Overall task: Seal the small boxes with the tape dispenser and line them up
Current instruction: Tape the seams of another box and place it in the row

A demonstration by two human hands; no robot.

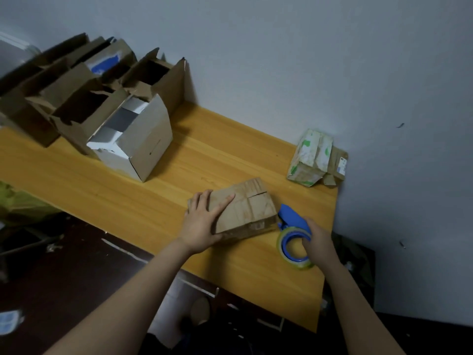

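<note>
Under your left hand (204, 221) sits the small brown box (248, 206), flat on the worktop (153, 196). Your fingers are spread out straight on its lid, with your thumb along the near side. Your right hand (320, 242) is curled round the blue tape dispenser (294, 226), nose just beside the box's right end. Beyond that hand, by the wall, are two closed boxes (311, 155). Way past your left hand there's a bunch of open cartons (102, 108).

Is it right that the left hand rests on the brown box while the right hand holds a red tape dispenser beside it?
Not quite: in the head view the tape dispenser is blue, not red. The left hand does rest on the brown box while the right hand holds the dispenser.
</note>
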